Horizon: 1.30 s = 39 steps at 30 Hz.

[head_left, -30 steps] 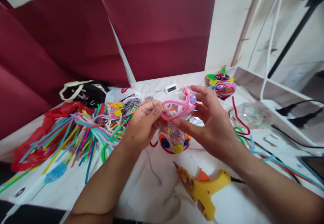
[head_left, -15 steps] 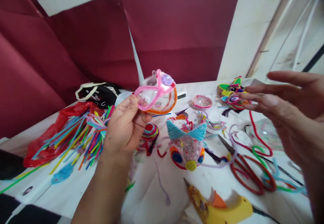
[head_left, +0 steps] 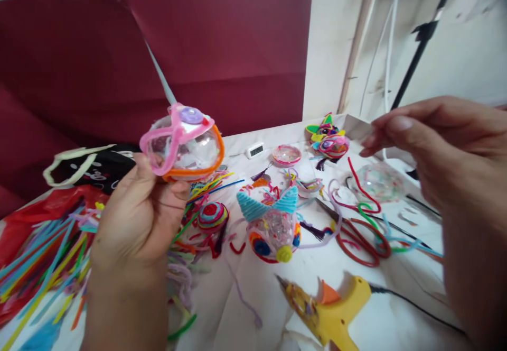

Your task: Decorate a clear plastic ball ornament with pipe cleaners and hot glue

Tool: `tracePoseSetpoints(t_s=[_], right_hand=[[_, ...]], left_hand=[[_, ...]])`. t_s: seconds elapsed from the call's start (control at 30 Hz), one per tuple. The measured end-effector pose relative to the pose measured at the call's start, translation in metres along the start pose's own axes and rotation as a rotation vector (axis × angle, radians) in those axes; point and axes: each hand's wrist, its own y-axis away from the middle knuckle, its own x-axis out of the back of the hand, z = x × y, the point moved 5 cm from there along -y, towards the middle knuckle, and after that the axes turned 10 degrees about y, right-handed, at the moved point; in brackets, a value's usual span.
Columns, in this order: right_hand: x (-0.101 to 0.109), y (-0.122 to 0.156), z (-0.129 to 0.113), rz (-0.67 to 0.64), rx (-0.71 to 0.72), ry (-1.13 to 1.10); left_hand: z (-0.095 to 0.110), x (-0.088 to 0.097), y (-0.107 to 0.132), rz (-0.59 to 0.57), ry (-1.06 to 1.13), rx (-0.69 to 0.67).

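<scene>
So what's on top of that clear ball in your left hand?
A purple disc sits on top, where a pink pipe cleaner loops over the clear ball. The left hand covers its underside, so nothing shows there.

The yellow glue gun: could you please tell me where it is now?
In the head view the yellow glue gun lies at bottom right of centre on the table, just below the blue-eared ball.

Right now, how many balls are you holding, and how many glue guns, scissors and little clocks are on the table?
Ball in the left hand: 1
Glue gun: 1
Scissors: 1
Little clock: 1
Total: 4
</scene>
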Motion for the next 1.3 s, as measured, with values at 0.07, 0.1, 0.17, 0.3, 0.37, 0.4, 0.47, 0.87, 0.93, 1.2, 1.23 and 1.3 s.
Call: tracePoseSetpoints(t_s=[0.07, 0.1, 0.17, 0.3, 0.37, 0.4, 0.47, 0.87, 0.93, 1.2, 1.23, 1.3], right_hand=[[-0.004, -0.001, -0.001, -0.025, 0.025, 0.06], [-0.008, -0.001, 0.001, -0.048, 0.034, 0.088], [-0.016, -0.001, 0.007, -0.107, 0.044, 0.122], [-0.034, 0.0, 0.025, -0.255, 0.064, 0.109], [-0.041, 0.001, 0.033, -0.311, 0.081, 0.132], [-0.044, 0.002, 0.036, -0.339, 0.092, 0.157], [-0.05, 0.004, 0.042, -0.395, 0.101, 0.204], [-0.099, 0.03, 0.055, -0.773, 0.058, 0.292], [-0.11, 0.031, 0.062, -0.847, 0.059, 0.298], [-0.16, 0.026, 0.094, -1.136, 0.391, 0.539], [-0.165, 0.027, 0.098, -1.174, 0.382, 0.595], [-0.172, 0.03, 0.106, -1.223, 0.333, 0.686]], left_hand=[[-0.004, 0.001, -0.006, 0.004, -0.018, 0.012], [-0.007, 0.002, -0.009, -0.006, -0.034, 0.021], [-0.014, 0.006, -0.014, -0.032, -0.086, 0.042], [-0.029, 0.02, -0.024, -0.027, -0.161, 0.058], [-0.034, 0.025, -0.029, -0.004, -0.151, 0.067], [-0.036, 0.026, -0.03, 0.004, -0.148, 0.071], [-0.04, 0.028, -0.033, 0.022, -0.15, 0.086], [-0.052, 0.039, -0.032, -0.005, -0.079, 0.178], [-0.051, 0.04, -0.031, -0.024, -0.076, 0.183], [-0.045, 0.038, -0.023, -0.095, -0.148, 0.178], [-0.044, 0.037, -0.022, -0.096, -0.163, 0.178], [-0.043, 0.036, -0.022, -0.098, -0.174, 0.172]])
